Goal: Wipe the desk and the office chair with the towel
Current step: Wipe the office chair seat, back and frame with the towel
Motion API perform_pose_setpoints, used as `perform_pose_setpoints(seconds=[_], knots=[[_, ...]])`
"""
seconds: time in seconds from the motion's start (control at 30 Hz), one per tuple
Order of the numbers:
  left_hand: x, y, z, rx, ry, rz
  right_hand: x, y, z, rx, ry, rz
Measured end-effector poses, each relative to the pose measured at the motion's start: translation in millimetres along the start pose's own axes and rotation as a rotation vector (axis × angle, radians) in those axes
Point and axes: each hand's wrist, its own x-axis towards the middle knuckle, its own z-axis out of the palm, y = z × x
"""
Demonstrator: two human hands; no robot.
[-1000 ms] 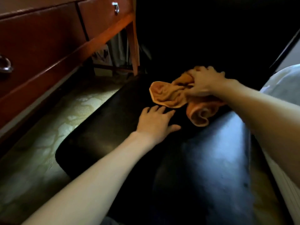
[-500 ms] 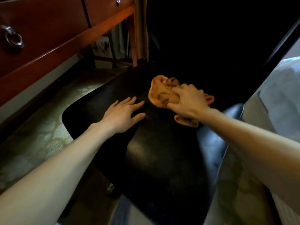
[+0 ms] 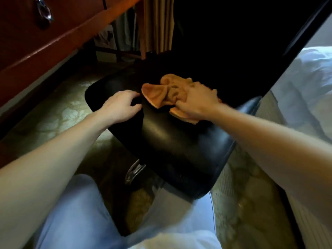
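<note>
Gripping the bunched orange towel (image 3: 161,94), the right hand (image 3: 195,103) presses it onto the far part of the black office chair seat (image 3: 179,150), close below the dark backrest (image 3: 224,51). The left hand (image 3: 120,105) rests on the seat near its rounded left edge, fingers loosely bent and holding nothing, just beside the towel's flared fold. The towel's long axis runs across the seat, with that fold pointing left. The seat is smooth and glossy, like leather, bare from the towel to its near edge. Patterned carpet (image 3: 59,114) lies open between the seat and the red-brown wooden desk (image 3: 53,42) with its metal drawer pull (image 3: 44,13).
</note>
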Motion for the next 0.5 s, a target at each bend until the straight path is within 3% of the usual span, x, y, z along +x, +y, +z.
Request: perform_pose_setpoints(seconds=[0.1,0.2,0.37,0.43,0.5], knots=[[4.6,-4.6,6.8,0.036,0.042,0.029,-43.6,-17.4,13.8,-0.064,0.022,-0.140],[12.6,-7.0,9.9,0.104,0.042,0.012,-66.3,-18.1,2.6,-0.043,-0.080,-0.252],[21.4,-24.5,25.2,0.156,0.094,0.077,-67.1,8.5,4.3,-0.101,0.045,-0.159],[18.9,-31.7,35.0,0.128,0.138,0.121,-71.9,12.2,18.8,-0.135,0.017,-0.129],[15.1,-38.0,44.7,0.093,0.175,0.141,-86.9,7.0,32.5,-0.174,0.060,-0.229]])
